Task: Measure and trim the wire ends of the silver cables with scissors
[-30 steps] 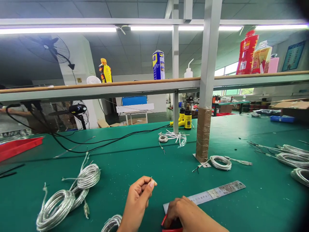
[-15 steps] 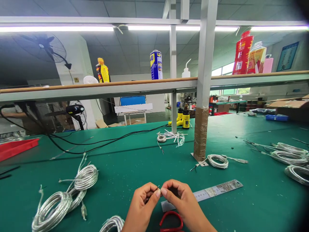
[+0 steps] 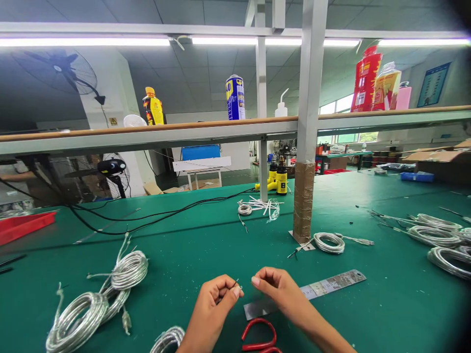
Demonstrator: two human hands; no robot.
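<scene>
My left hand is closed in a pinch on a wire end, whose thin dark strand and pale tip poke out above the thumb. To its right, my right hand has thumb and forefinger pressed together; anything between them is too small to make out. A steel ruler lies slantwise on the mat, partly behind the right hand. Below the hands are the red handles of a tool, cut off by the frame edge. Beside my left forearm sits a coil of clear-sheathed cable.
More cable coils lie at left, with others at far right. One coil rests by the taped post. Yellow heat guns stand behind white tubing pieces. An overhead shelf carries bottles and a spray can.
My hands have come apart: the right hand has moved away to the right from the wire end, while the left keeps its pinch. The view has shifted slightly.
</scene>
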